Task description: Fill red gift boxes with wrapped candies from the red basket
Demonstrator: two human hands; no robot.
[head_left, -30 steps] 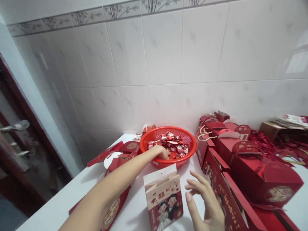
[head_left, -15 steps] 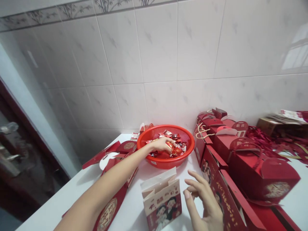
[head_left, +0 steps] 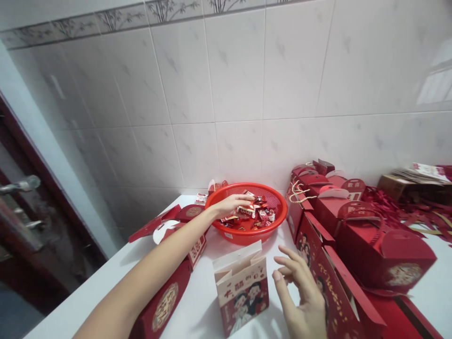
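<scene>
My left hand (head_left: 232, 204) is over the red plastic basket (head_left: 282, 216), its fingers curled round shiny wrapped candy (head_left: 246, 210); its fingertips are partly hidden. More red-wrapped candies (head_left: 263, 215) lie loose in the basket. Closer to me, a small paper gift bag (head_left: 243, 294) with a cartoon couple stands upright on the white table, its top open. Just right of that bag is my right hand (head_left: 302, 294), thumb and fingers curved apart with nothing between them, not touching the bag.
Several red gift boxes with handles (head_left: 384, 254) line the right side. Other red boxes (head_left: 165, 301) lie under and beside my left forearm. Dark red ribbons (head_left: 416, 212) and a cardboard box (head_left: 395, 186) are at the far right. A tiled wall (head_left: 236, 155) stands behind the basket.
My left hand has lifted slightly out of the candies and shifted a little back to the left, with candy under its fingers. My right hand keeps the same open pose beside the bag.
</scene>
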